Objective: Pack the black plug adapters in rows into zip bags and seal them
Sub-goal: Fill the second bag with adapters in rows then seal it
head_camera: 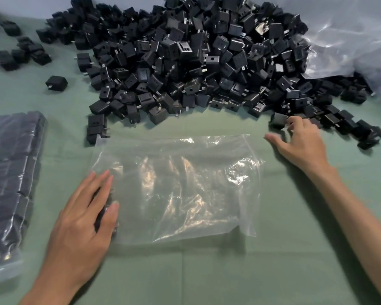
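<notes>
**Clear zip bag flat on the surface, one hand on it, the other at the adapter pile**

A green surface (207, 271) fills the view. Across its far half lies a big loose pile of black plug adapters (196, 58), heaped at all angles, with metal prongs showing here and there. At the far right, crumpled clear plastic sheeting (350, 40) lies over the pile's edge. At the left edge lies a packed bag (9, 183), filled with dark adapters set in close rows.

The zip bag (180, 186) being worked on lies flat in the middle of the surface, just in front of the pile, clear and wrinkled. Most of it looks empty. A few dark adapters (107, 208) show at its left end, partly hidden by fingers.

The hands are well apart. The left hand (81, 219) lies palm down on the bag's left end, fingers straight and close together, pressing on the plastic over those dark adapters. The right hand (301, 142) reaches to the near right fringe of the pile, fingers spread and thumb held wide off to the left. Its fingertips touch one adapter (278, 120) there. That spot is blurred, but nothing looks pinched.

A short stack of adapters (96, 128) stands at the bag's far left corner. A small scatter of adapters (24, 51) lies at far left, apart from the pile. A lone adapter (56, 82) sits by itself between that scatter and the pile.
</notes>
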The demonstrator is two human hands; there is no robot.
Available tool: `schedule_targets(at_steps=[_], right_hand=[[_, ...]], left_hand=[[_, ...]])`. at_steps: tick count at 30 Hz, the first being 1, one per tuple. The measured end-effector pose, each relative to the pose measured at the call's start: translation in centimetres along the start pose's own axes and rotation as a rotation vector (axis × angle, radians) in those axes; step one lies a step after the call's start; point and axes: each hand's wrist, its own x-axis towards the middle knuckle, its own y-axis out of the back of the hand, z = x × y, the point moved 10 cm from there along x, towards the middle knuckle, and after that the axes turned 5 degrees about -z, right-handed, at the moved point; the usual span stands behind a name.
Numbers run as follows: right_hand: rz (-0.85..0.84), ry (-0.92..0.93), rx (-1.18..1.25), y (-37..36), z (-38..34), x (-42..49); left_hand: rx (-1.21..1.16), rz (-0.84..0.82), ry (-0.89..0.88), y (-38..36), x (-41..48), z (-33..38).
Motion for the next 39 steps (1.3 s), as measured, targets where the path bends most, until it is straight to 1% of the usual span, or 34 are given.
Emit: schedule_targets(at_steps=[3, 5, 7, 8, 10, 11, 12, 15, 16, 17, 18, 19, 20, 21, 22, 23, 24, 25, 27, 28, 29, 30, 32, 33, 35, 37, 39], right_hand=[[0.0, -0.027, 0.021, -0.1, -0.5, -0.2], [0.074, -0.005, -0.021, 0.6, -0.5, -0.9], [0.153, 0.061, 0.007, 1.5, -0.9, -1.4], [0.114, 0.103, 0.032, 1.3, -1.5, -1.1], [-0.066, 0.123, 0.038, -0.4, -2.5, 0.3], [-0.102, 0.133, 0.027, -1.0, -3.1, 0.8], [-0.08, 0.147, 0.033, -1.1, -3.8, 1.1], [0.064, 0.163, 0.136, 0.7, -5.2, 0.3], [0.108, 0.196, 0.192, 1.5, -5.4, -0.8], [0.11, 0.259, 0.253, 2.0, -5.8, -2.2], [0.036, 0.329, 0.333, 2.0, -6.2, -3.7], [-0.127, 0.383, 0.42, 1.4, -7.1, -5.4], [-0.364, 0.419, 0.513, 0.2, -8.6, -7.5], [-0.593, 0.431, 0.622, -0.7, -10.1, -9.6], [-0.753, 0.403, 0.727, -1.3, -11.3, -10.9], [-0.819, 0.374, 0.771, -1.6, -12.0, -11.3], [-0.79, 0.394, 0.749, -1.3, -12.6, -11.3], [-0.661, 0.464, 0.638, -0.2, -13.2, -11.0], [-0.193, 0.534, 0.349, 4.1, -13.4, -10.4], [-0.008, 0.511, 0.259, 6.0, -12.9, -10.7], [0.026, 0.469, 0.281, 6.8, -12.3, -11.2], [-0.072, 0.417, 0.376, 6.5, -12.2, -11.5], [-0.459, 0.314, 0.598, 3.2, -13.1, -12.3], [-0.573, 0.318, 0.646, 2.2, -13.8, -12.7], [-0.631, 0.301, 0.766, 1.6, -14.0, -12.4], [-0.698, 0.298, 0.941, 2.1, -14.0, -12.0], [-0.851, 0.341, 1.12, 2.0, -14.9, -12.9]], left_hand=[[-0.01, 0.009, -0.006, 0.0, 0.0, 0.1], [-0.025, 0.011, -0.006, 0.1, 0.0, 0.2], [-0.035, 0.014, -0.009, 0.2, 0.0, 0.3], [-0.032, 0.013, -0.008, 0.2, 0.1, 0.3], [-0.013, 0.004, 0.001, 0.2, 0.1, 0.2], [-0.009, 0.001, 0.002, 0.2, 0.0, 0.1], [-0.01, -0.001, 0.0, 0.2, 0.0, 0.2], [-0.031, 0.0, -0.002, 0.3, 0.0, 0.5], [-0.039, 0.002, 0.002, 0.3, -0.1, 0.5], [-0.041, 0.004, 0.005, 0.4, 0.0, 0.6], [-0.035, 0.004, 0.004, 0.4, 0.0, 0.7], [-0.026, 0.002, 0.004, 0.4, 0.1, 0.8], [-0.021, -0.001, 0.003, 0.4, 0.1, 0.8], [-0.019, -0.005, 0.005, 0.4, 0.1, 0.8], [-0.017, -0.007, 0.006, 0.4, 0.1, 0.8], [-0.015, -0.009, 0.008, 0.4, 0.1, 0.8], [-0.012, -0.013, 0.009, 0.4, 0.1, 0.8], [-0.013, -0.015, 0.012, 0.3, 0.0, 0.7], [-0.021, -0.011, 0.022, 0.4, -0.2, 0.6], [-0.021, -0.008, 0.023, 0.5, -0.2, 0.7], [-0.013, -0.006, 0.02, 0.6, -0.2, 0.7], [0.001, -0.006, 0.015, 0.6, -0.1, 0.8], [0.01, -0.01, 0.01, 0.5, -0.1, 0.9], [0.002, -0.014, 0.014, 0.5, -0.1, 0.9], [0.048, -0.026, 0.019, 0.8, 0.1, 1.3], [0.162, 0.005, 0.014, 1.9, 0.1, 2.7], [0.157, 0.168, -0.012, 3.9, -0.7, 6.6]])
